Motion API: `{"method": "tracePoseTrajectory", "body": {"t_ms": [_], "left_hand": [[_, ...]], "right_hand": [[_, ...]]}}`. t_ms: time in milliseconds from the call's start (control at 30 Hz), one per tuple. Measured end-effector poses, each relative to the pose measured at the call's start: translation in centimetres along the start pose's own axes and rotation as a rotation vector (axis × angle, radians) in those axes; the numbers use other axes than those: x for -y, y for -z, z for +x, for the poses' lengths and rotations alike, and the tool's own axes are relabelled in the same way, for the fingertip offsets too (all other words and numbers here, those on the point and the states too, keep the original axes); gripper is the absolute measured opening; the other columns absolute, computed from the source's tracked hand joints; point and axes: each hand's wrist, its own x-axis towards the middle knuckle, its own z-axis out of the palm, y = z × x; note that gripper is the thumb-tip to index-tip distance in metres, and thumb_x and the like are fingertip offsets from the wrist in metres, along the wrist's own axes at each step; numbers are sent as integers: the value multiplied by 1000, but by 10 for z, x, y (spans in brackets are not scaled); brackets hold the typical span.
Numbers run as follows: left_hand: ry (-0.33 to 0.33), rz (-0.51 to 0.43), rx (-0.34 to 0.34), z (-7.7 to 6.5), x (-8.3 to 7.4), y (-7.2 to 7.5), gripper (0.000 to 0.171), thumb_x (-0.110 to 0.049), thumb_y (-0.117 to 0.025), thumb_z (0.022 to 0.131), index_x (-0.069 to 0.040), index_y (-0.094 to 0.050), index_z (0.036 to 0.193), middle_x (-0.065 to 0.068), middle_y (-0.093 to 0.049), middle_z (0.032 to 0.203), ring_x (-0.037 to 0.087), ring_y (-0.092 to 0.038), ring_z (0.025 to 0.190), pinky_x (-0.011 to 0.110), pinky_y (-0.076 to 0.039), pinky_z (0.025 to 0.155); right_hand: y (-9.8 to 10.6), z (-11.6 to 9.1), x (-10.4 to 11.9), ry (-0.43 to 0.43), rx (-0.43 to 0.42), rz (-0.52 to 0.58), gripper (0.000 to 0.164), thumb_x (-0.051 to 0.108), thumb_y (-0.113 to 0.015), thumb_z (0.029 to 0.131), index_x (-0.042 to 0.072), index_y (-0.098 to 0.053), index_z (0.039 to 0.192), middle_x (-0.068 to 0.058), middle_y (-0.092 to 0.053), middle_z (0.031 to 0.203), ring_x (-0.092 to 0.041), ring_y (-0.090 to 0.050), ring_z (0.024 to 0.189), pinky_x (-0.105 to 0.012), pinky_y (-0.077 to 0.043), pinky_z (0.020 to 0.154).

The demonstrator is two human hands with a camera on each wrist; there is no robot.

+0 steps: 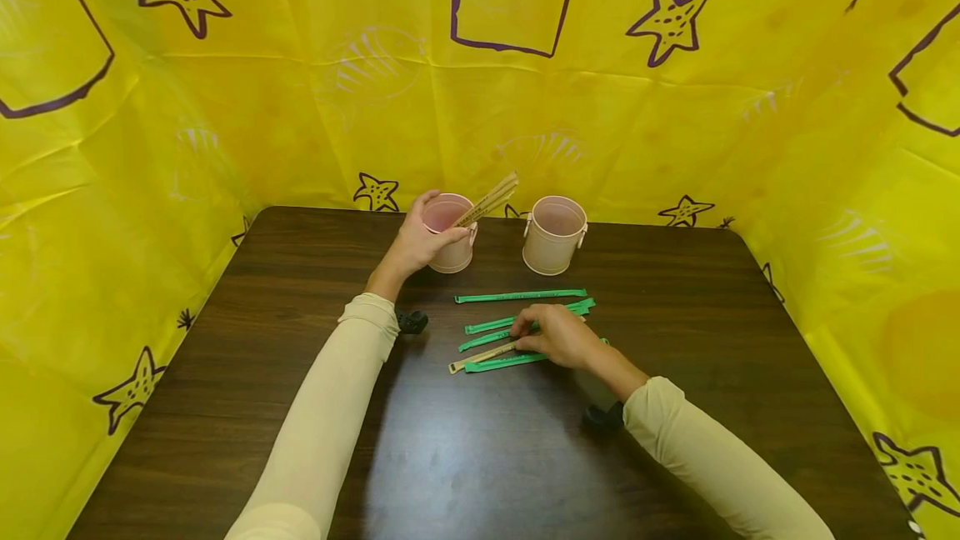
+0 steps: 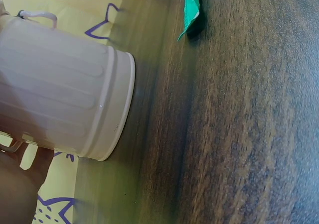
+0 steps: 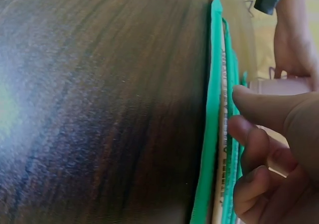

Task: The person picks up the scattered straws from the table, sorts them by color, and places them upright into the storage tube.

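My left hand (image 1: 414, 242) grips the left pink bucket (image 1: 453, 257), thumb at the near rim and fingers round its far left side. Several brown-wrapped straws (image 1: 487, 200) lean out of that bucket to the right. On the table lie several green-wrapped straws (image 1: 521, 296) in rough rows. Among them is a brown-wrapped straw (image 1: 480, 357), partly hidden by my right hand (image 1: 562, 335). That hand is low over the rows, its thumb and index finger bent and slightly apart beside the brown-wrapped straw. In the right wrist view, a green-wrapped straw (image 3: 212, 114) lies alongside the brown one.
A second pink bucket (image 1: 553, 244) with small side handles stands upright right of the held one. Both buckets are near the back edge of the dark wooden table (image 1: 315, 273). A yellow cloth (image 1: 300, 107) with drawn starfish hangs behind and at the sides.
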Motion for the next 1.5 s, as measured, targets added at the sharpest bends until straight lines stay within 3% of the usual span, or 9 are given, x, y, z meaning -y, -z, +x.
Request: {"method": "tracePoseTrajectory", "body": {"t_ms": [533, 933, 1067, 1267, 1500], "left_hand": [[28, -13, 15, 5, 4, 1, 103, -35, -86, 82, -21, -22, 161, 14, -41, 156, 34, -45, 140, 53, -37, 119], [-6, -17, -1, 3, 4, -1, 100, -41, -87, 80, -23, -27, 159, 12, -46, 151, 32, -48, 136, 52, -39, 117], [-4, -21, -1, 3, 3, 0, 99, -38, -87, 81, -22, -27, 159, 13, -46, 152, 33, -48, 136, 51, -39, 117], [14, -24, 8, 5, 3, -1, 99, -32, -85, 83, -20, -25, 160, 14, -45, 153, 34, -48, 138, 51, -37, 118], [34, -27, 17, 7, 3, -1, 100, -24, -84, 84, -14, -21, 161, 19, -42, 155, 38, -45, 140, 53, -36, 119]], "right_hand": [[-9, -4, -3, 45, 0, 1, 5, 16, -81, 87, 14, -78, 91, 2, -66, 88, -8, -59, 78, -21, -48, 68], [3, -2, -2, 48, 20, 20, 5, 18, -75, 94, 14, -77, 94, 5, -71, 92, -11, -66, 89, -25, -53, 78], [15, 0, 0, 28, -11, 84, 4, 18, -73, 95, 15, -76, 96, 5, -75, 94, -10, -66, 88, -25, -53, 78], [32, 3, 3, -15, -57, 176, 4, 17, -72, 96, 16, -74, 99, 1, -75, 95, -9, -58, 61, -23, -50, 61], [41, 8, 7, -16, -182, 202, 21, 17, -68, 99, 14, -72, 119, -3, -74, 111, -13, -57, 78, -25, -49, 70]]}}
